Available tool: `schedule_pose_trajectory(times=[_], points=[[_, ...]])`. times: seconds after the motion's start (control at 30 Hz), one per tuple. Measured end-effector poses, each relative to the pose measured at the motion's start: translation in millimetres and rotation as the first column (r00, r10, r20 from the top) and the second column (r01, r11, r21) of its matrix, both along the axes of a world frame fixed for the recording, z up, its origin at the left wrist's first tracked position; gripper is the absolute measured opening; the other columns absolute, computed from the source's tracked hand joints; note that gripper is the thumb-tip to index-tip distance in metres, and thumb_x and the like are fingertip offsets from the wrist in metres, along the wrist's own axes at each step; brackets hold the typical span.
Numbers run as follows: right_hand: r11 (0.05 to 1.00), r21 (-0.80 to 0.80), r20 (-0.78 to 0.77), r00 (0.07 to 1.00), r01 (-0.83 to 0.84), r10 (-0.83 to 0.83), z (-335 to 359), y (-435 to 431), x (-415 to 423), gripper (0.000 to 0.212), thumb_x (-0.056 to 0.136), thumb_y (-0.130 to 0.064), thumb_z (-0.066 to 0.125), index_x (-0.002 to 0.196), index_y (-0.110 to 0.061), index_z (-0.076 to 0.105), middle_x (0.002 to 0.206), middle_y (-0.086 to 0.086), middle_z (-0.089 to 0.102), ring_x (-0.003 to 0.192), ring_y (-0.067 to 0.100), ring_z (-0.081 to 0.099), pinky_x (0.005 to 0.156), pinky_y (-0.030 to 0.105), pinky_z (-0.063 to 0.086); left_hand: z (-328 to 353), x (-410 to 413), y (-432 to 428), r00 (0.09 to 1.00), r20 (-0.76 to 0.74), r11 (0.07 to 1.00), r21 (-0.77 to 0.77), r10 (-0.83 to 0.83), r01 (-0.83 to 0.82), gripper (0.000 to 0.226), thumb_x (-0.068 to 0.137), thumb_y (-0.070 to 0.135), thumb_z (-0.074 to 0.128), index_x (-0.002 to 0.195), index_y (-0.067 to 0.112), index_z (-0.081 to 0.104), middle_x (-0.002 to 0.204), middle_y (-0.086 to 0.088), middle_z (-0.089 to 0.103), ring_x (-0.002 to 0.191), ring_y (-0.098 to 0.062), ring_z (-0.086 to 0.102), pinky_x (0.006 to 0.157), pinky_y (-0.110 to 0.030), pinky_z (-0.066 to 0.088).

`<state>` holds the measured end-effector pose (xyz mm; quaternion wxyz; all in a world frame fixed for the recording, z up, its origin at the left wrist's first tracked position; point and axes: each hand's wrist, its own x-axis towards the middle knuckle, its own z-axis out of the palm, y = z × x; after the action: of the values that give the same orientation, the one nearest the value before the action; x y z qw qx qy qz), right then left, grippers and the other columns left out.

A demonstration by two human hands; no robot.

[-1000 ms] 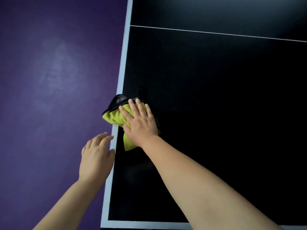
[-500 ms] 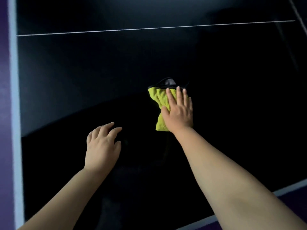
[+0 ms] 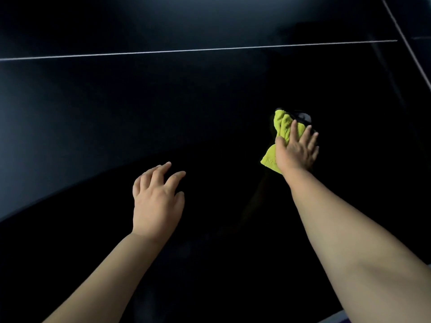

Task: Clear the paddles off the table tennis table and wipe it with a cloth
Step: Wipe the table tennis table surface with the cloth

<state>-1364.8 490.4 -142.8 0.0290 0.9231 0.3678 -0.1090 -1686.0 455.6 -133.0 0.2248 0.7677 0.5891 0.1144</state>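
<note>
You are pressing your right hand (image 3: pixel 296 150) palm down on the yellow cloth (image 3: pixel 281 123), which is lying bunched on the dark table tennis table (image 3: pixel 140 108), toward the right of the view and on the near side of the thin white line (image 3: pixel 186 50) running across the surface. The fingers of that hand are lying straight and only slightly fanned, covering the right part of the cloth, while crumpled yellow folds are showing beside and beyond them and one corner is sticking out to the left of your wrist. A grey fold (image 3: pixel 303 116) is showing just past your fingertips, touching the yellow; whether it belongs to the same cloth is hard to tell. Your left hand (image 3: pixel 156 199) is hanging palm down over the bare tabletop, well apart from the cloth, holding nothing, its fingers loosely curled and a little spread; whether it is touching the surface cannot be told from this view.
</note>
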Motion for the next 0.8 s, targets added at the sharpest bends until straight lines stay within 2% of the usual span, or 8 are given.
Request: schedule_pose_trajectory(times=[0.17, 0.33, 0.6, 0.8], points=[[0.976, -0.049, 0.048, 0.976, -0.21, 0.213, -2, 18, -97, 0.064, 0.099, -0.052, 0.023, 0.155, -0.034, -0.003, 0.164, 0.008, -0.009, 0.15, 0.028, -0.011, 0.12, 0.046, -0.004, -4, -69, -1, 0.987, -0.004, 0.987, -0.016, 0.159, -0.159, 0.043, 0.078, 0.013, 0.07, 0.121, 0.017, 0.062, 0.135, -0.011, 0.051, 0.128, -0.031, 0.035, 0.106, -0.049, 0.023], [0.895, -0.061, 0.021, 0.896, -0.442, 0.444, -5, 33, -226, 0.067, 0.098, -0.054, 0.023, 0.154, -0.033, -0.007, 0.163, 0.01, -0.012, 0.149, 0.03, -0.016, 0.12, 0.048, -0.005, -3, -154, -9, 0.95, -0.023, 0.95, -0.016, 0.311, -0.311, 0.044, 0.079, 0.013, 0.068, 0.123, 0.017, 0.061, 0.137, -0.01, 0.048, 0.129, -0.029, 0.032, 0.108, -0.045, 0.02], [0.699, -0.044, -0.055, 0.7, -0.714, 0.712, -8, 30, -416, 0.07, 0.098, -0.055, 0.023, 0.154, -0.031, -0.009, 0.161, 0.013, -0.018, 0.147, 0.035, -0.02, 0.119, 0.053, -0.006, -1, -278, -39, 0.882, -0.073, 0.884, -0.026, 0.465, -0.468, 0.043, 0.082, 0.012, 0.063, 0.124, 0.018, 0.059, 0.138, -0.01, 0.047, 0.13, -0.031, 0.03, 0.108, -0.045, 0.017], [0.535, -0.031, -0.107, 0.535, -0.844, 0.838, -11, 16, -532, 0.071, 0.098, -0.053, 0.029, 0.156, -0.029, -0.004, 0.162, 0.014, -0.016, 0.147, 0.037, -0.019, 0.118, 0.055, -0.007, -3, -332, -58, 0.839, -0.122, 0.843, -0.024, 0.531, -0.537, 0.045, 0.076, 0.007, 0.068, 0.12, 0.015, 0.063, 0.135, -0.014, 0.05, 0.125, -0.037, 0.036, 0.103, -0.053, 0.025]])
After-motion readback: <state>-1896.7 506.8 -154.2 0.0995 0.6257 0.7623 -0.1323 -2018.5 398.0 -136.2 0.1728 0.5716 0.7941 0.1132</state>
